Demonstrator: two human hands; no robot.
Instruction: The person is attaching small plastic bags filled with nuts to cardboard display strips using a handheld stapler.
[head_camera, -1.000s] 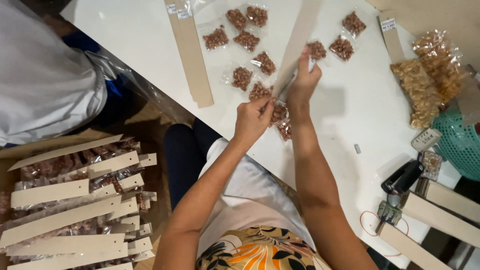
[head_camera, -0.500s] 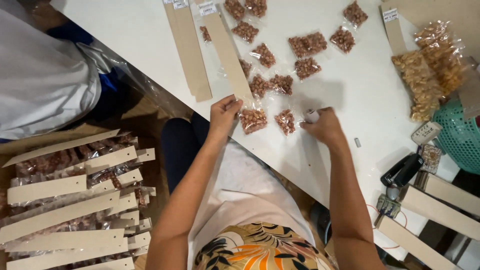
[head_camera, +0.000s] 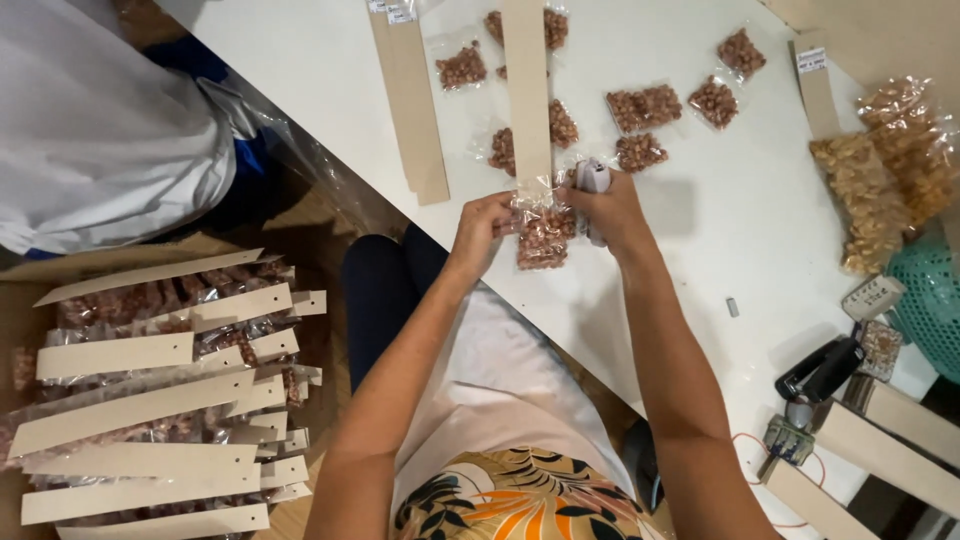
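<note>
The left hand (head_camera: 482, 222) is pinching a nut packet (head_camera: 545, 232) against the cardboard strip (head_camera: 527, 90) at the table edge, the right hand (head_camera: 612, 205) is gripping a small stapler (head_camera: 592, 182) — finished strips (head_camera: 150, 410) are piling up in the box, loose packets (head_camera: 642, 105) waiting.

this looks like a small packing place at home. a white table (head_camera: 300, 80) holds many little snack bags (head_camera: 640, 105) and long card strips (head_camera: 415, 110). a box (head_camera: 20, 300) of finished strips sits beside it.

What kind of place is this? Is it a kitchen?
More likely a small snack-packing workspace than a kitchen: little clear nut packets lie on a white table, and finished cardboard strips hung with packets are piled beside it.
</note>
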